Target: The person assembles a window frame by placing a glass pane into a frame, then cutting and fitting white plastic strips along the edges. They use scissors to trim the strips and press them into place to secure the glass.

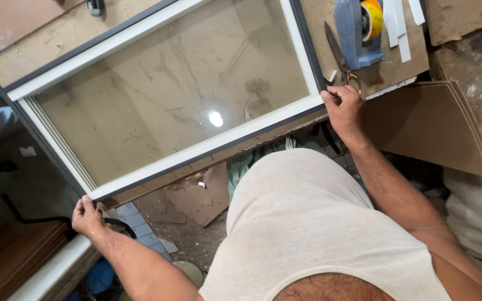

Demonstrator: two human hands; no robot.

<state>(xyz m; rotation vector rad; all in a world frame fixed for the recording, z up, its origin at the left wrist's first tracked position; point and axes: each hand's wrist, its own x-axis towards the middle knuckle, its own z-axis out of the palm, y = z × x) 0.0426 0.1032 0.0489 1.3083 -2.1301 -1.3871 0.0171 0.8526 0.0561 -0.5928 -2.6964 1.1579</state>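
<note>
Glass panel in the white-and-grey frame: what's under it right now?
Through the clear glass panel a scuffed brown wooden worktop shows. The near-left corner, gripped by the left hand, overhangs the edge. The white-and-grey frame, held by the right hand, covers what lies under its rails.

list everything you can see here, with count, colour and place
window frame: one, white and dark grey, glazed, across the bench
bench: one, brown, scuffed, under the frame
scissors: one, dark blades, right of the frame
tape dispenser: one, blue with a yellow roll, top right
white strips: a few, beside the dispenser
boards: stack, brown, right, below the bench edge
hands: left on the frame's near left corner, right on its near right corner
</note>
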